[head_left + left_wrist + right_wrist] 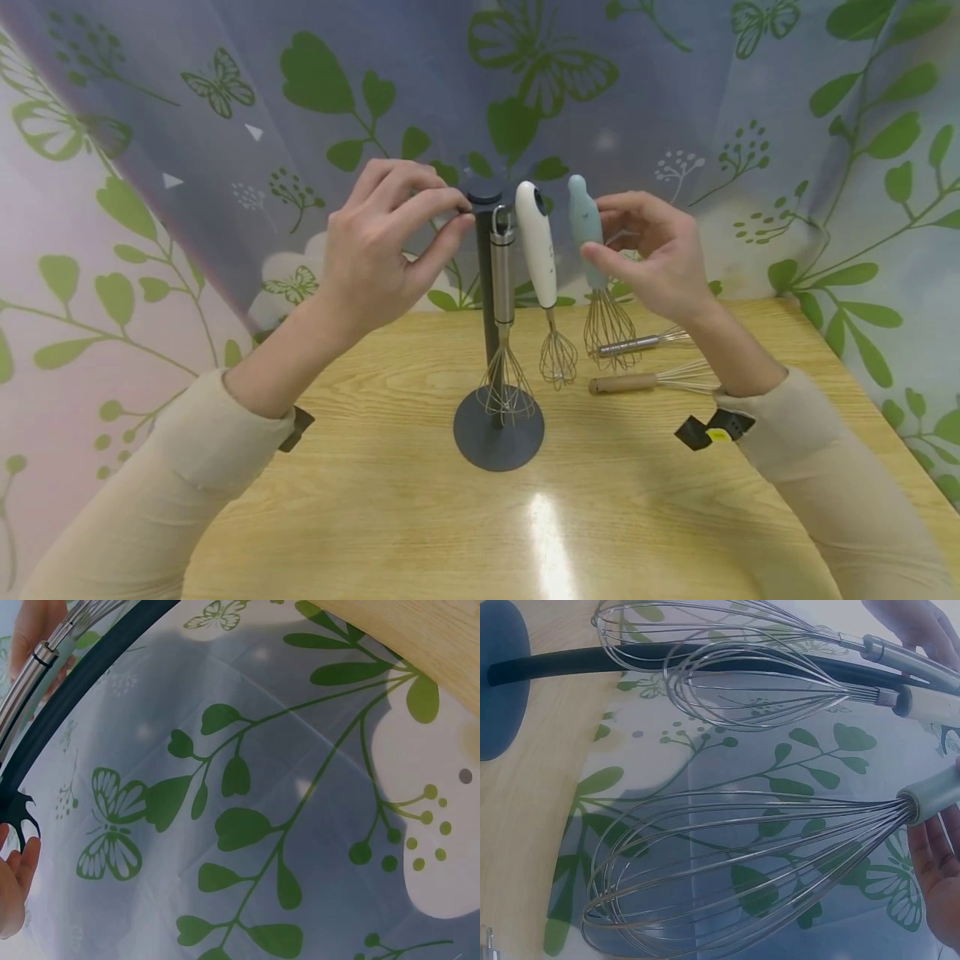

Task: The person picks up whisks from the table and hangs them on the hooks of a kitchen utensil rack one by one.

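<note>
Right hand (651, 243) pinches the blue whisk (586, 223) beside the white whisk (536, 246), left hand (381, 235) pinches the stand (486, 279) up top; I'd steady that and hold the blue one upright so wires don't snag

A wood-grain tabletop (360, 508), pale yellow-brown, reaches back to a printed fabric backdrop (637, 108), and a bright streak of reflected light (550, 542) lies on its nearer part. The fabric is grey-blue in the middle and paler at both sides. A large green butterfly print (538, 62) sits at upper centre, with a smaller butterfly print (219, 82) to its left. Leafy stems climb both side panels; among the prints are white sprigs (678, 165), green berry sprigs (744, 152) and small white triangles (255, 132). The left wrist view shows faint creases and a rounded white patch (450, 892) bearing a grey dot (466, 776).
</note>
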Demonstrator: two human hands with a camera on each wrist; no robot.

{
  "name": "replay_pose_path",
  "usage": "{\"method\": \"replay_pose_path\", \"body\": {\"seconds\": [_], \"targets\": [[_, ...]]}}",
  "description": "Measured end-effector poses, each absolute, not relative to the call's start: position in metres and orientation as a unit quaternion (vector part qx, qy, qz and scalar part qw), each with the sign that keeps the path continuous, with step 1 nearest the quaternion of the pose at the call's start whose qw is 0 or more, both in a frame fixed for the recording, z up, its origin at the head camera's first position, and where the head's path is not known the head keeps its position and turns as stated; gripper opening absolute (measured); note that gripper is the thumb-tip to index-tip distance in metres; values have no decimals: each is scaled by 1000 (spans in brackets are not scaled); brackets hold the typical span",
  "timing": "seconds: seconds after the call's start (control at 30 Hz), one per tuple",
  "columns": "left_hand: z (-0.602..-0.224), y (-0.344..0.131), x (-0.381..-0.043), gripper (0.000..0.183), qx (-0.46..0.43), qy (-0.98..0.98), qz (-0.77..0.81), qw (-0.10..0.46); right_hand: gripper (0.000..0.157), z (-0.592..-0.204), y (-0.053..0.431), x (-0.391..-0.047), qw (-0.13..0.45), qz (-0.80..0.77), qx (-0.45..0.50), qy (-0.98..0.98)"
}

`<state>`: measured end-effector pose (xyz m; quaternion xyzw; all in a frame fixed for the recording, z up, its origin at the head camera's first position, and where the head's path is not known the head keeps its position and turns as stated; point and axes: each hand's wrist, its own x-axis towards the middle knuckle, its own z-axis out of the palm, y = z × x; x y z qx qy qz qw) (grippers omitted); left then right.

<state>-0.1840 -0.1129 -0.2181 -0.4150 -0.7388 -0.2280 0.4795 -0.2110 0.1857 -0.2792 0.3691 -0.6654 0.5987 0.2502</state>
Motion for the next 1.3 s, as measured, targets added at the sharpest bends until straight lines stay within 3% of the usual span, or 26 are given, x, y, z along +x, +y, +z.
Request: {"method": "replay_pose_path", "body": {"seconds": [1.3], "targets": [[-219, -112, -184, 14, -417, -736, -233, 480, 35, -254, 174, -225, 237, 592, 362, -680]]}}
